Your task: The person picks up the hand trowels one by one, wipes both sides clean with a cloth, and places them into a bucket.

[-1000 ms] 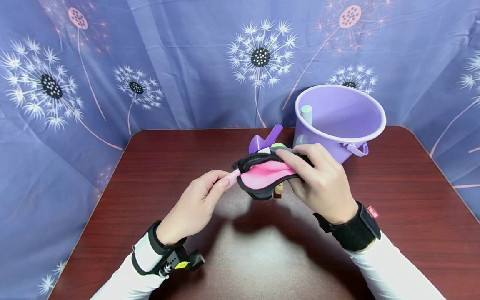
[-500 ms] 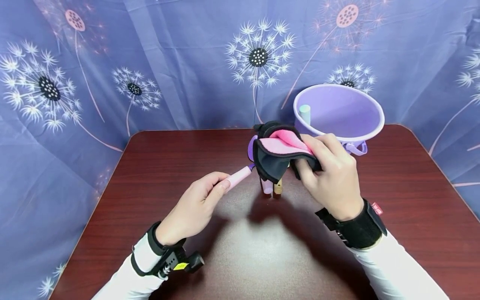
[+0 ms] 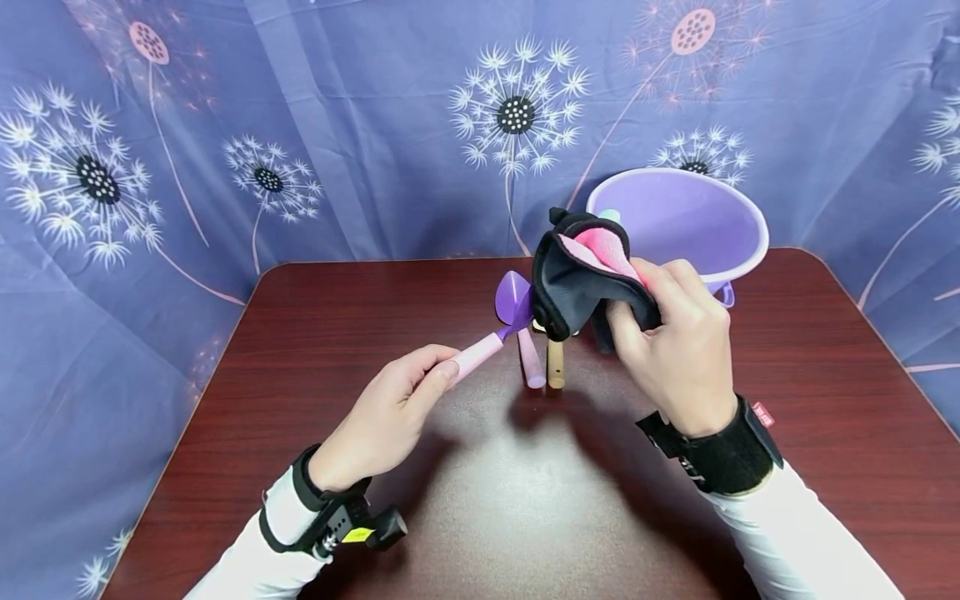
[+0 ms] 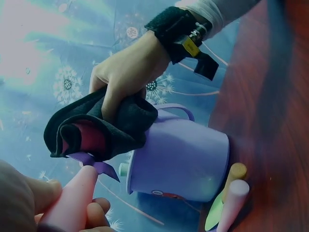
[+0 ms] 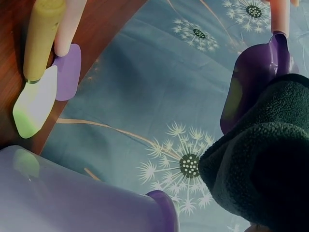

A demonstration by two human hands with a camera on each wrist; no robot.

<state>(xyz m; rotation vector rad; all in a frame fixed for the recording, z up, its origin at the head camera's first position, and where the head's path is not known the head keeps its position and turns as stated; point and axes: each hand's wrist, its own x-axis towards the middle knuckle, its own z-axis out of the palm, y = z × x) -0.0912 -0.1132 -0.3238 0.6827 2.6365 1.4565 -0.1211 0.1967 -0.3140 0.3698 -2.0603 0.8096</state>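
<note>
Left hand point(image 3: 386, 414): fingers curled round, thumb along the top, firm on the pale pink cylindrical handle of a purple, smooth-bladed scoop point(image 3: 513, 298); held low on the handle, probably to leave the blade free. Right hand point(image 3: 678, 337): thumb and fingers pinch a bunched black fabric piece with fluffy pink lining point(image 3: 581, 287), no real gap between them; its loose end hangs at the blade's edge, seemingly so both meet midair; contact unclear. Below, on the glossy reddish-brown wooden table point(image 3: 337, 333), a pink-handled tool point(image 3: 531, 364) and a tan-handled tool point(image 3: 555, 364) lie side by side, likely parked within reach. Lilac plastic bucket point(image 3: 731, 271) stands behind the fabric
</note>
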